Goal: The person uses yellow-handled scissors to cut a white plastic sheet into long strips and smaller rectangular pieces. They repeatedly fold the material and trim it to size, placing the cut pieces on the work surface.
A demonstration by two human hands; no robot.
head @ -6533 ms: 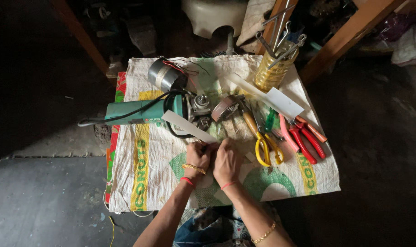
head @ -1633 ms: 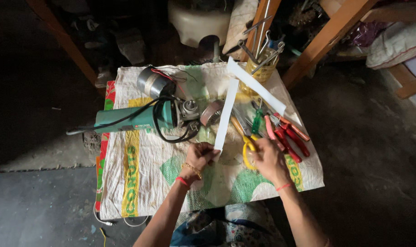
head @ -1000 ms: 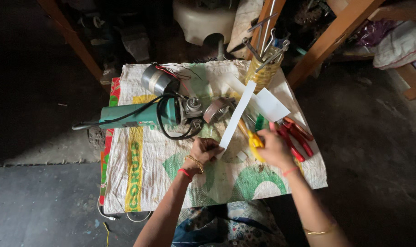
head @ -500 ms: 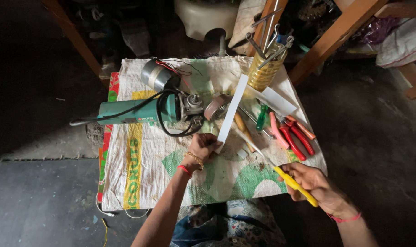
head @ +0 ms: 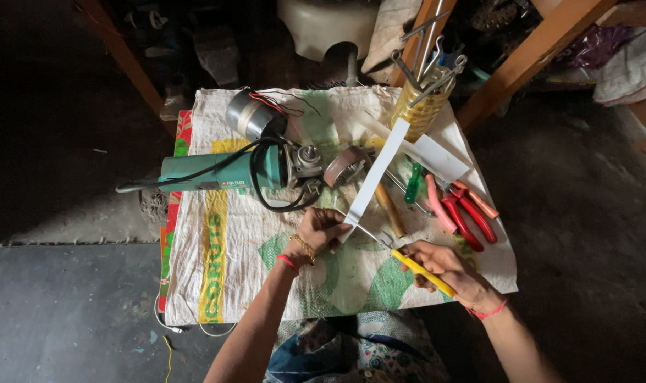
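Left hand pinched on the near end of a long white strip, fingers curled around its lower edge. Strip tilted up and away to the right, far end close by a yellow mesh holder stuffed with metal tools. Right hand wrapped around the yellow handles of a pair of scissors, thin blades aimed left toward the strip's near end, tips just beside the left hand's fingers; could not tell whether blades touched the strip. Both hands low over a bench draped with a printed white sack cloth. Teal angle grinder laid on the left half of the cloth, black cord looped beside its head. Round grey motor with red and black wires at the far left. Small roll of brown tape near the middle. Wooden-handled tool under the strip, green-handled screwdriver just right of it. Red-handled pliers on the right, well apart from the hands. Dark floor all around.
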